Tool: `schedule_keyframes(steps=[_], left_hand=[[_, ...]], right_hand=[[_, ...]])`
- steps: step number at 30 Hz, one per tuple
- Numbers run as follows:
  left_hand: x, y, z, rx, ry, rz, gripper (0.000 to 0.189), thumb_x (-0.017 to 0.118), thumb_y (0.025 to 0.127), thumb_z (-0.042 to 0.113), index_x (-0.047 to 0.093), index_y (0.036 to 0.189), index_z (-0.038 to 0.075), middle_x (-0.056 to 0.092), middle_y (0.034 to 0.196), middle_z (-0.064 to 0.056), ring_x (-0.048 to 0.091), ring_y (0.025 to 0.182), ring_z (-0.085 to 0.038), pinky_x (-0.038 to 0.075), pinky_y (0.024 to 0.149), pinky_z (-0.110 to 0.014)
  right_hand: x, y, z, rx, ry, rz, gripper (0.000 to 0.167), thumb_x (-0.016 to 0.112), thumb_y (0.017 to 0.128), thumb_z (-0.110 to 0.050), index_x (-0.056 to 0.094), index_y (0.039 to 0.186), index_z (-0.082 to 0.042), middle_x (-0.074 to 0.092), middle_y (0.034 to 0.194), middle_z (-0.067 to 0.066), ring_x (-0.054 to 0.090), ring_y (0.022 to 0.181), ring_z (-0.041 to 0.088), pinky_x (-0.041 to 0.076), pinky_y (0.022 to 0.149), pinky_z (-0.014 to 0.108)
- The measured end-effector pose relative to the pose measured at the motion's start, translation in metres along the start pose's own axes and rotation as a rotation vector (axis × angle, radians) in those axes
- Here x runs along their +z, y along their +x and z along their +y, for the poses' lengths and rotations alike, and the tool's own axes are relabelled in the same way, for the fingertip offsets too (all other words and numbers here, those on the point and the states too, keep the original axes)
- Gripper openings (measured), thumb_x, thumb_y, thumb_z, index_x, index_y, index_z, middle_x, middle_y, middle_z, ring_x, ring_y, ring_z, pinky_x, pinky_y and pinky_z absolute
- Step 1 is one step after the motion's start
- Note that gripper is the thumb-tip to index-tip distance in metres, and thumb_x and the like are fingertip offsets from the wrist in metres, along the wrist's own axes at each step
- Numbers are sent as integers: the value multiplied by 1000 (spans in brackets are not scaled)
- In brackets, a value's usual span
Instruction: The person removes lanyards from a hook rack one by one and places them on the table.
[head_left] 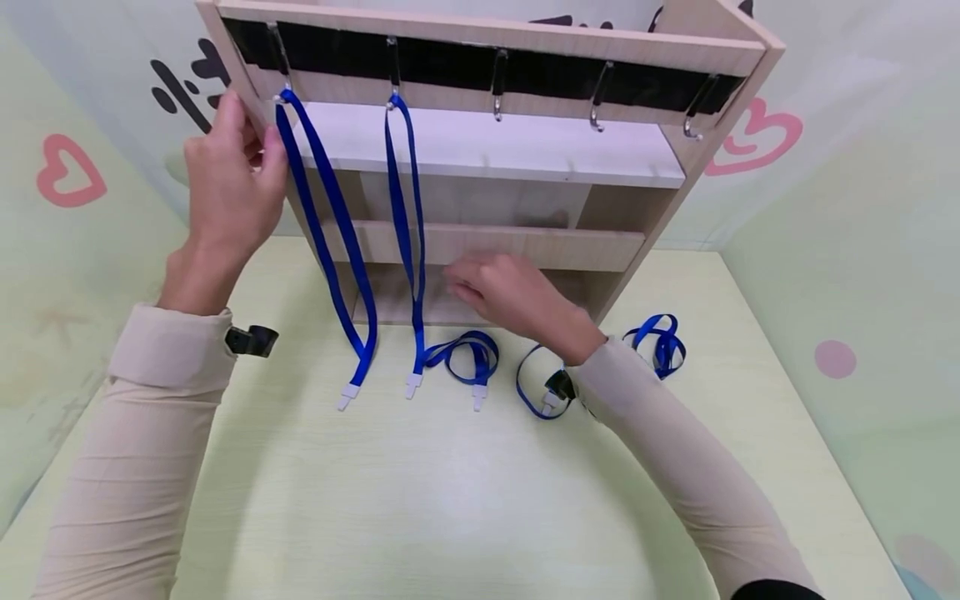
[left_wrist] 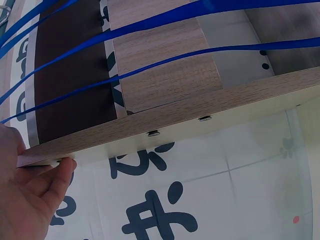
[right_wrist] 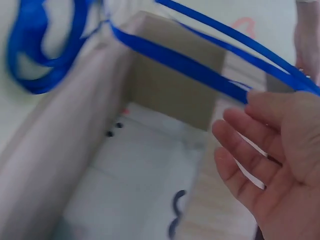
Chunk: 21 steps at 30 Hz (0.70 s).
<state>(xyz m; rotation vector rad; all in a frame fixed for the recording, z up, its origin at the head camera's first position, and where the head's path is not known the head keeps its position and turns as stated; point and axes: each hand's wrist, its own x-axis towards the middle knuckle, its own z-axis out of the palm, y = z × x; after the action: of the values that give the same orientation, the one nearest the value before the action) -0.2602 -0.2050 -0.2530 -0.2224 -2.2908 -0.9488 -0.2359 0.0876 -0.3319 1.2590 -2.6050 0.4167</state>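
Observation:
A wooden rack [head_left: 633, 250] stands on the table, with a row of metal hooks along a black strip [head_left: 442, 62]. My left hand [head_left: 236, 179] grips the rack's left side panel [left_wrist: 175, 112], thumb on one face and fingers on the other. From the two leftmost hooks hang blue lanyards: one lanyard [head_left: 333, 208] by the left hand, another lanyard [head_left: 401, 208] left of my right hand [head_left: 517, 300]. The right hand's fingers are loosely bent before the lower shelf. In the right wrist view its fingertips overlap a blue strap [right_wrist: 175, 60]; whether they touch it, I cannot tell.
A coiled lanyard [head_left: 480, 354] lies on the table [head_left: 420, 500] before the rack. Another lanyard [head_left: 525, 400] lies partly under the right wrist, and one more lanyard [head_left: 663, 346] is to the right. The three right hooks [head_left: 596, 117] hold nothing. Printed walls stand behind and beside.

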Motion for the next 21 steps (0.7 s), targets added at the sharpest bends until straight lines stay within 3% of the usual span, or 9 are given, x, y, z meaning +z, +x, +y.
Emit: schedule_keyframes(steps=[3, 12, 15, 18, 21], left_hand=[[1, 0, 0, -7, -1, -5, 38, 42, 102, 22, 53, 134, 6, 69, 126, -10, 69, 110, -25, 55, 89, -18], [1, 1, -1, -24, 0, -29, 40, 41, 103, 24, 50, 139, 9, 66, 131, -9, 66, 116, -26, 55, 93, -23], [0, 0, -1, -20, -3, -31, 40, 41, 103, 24, 50, 139, 9, 66, 131, -9, 66, 116, -26, 55, 93, -23], [0, 0, -1, -14, -13, -30, 40, 42, 103, 24, 50, 139, 8, 65, 132, -9, 66, 116, -25, 55, 93, -23], [-1, 0, 0, -18, -17, -31, 40, 42, 103, 24, 50, 139, 9, 65, 132, -9, 66, 116, -25, 55, 93, -23]], right_hand=[[-11, 11, -8, 31, 22, 82, 24, 56, 101, -17, 70, 118, -6, 73, 110, 6, 70, 93, 15, 57, 84, 25], [-40, 44, -39, 133, 113, 433, 40, 62, 99, -27, 62, 128, 1, 71, 109, 12, 71, 87, 16, 58, 74, 22], [-48, 56, -50, 198, 124, 483, 47, 62, 98, -30, 58, 134, 2, 71, 109, 11, 70, 86, 16, 57, 73, 21], [-53, 68, -59, 259, 138, 481, 50, 60, 99, -32, 56, 136, 2, 71, 107, 10, 69, 83, 15, 55, 70, 19], [-54, 78, -64, 284, 138, 480, 45, 59, 100, -31, 59, 130, 2, 72, 102, 9, 67, 80, 14, 53, 67, 17]])
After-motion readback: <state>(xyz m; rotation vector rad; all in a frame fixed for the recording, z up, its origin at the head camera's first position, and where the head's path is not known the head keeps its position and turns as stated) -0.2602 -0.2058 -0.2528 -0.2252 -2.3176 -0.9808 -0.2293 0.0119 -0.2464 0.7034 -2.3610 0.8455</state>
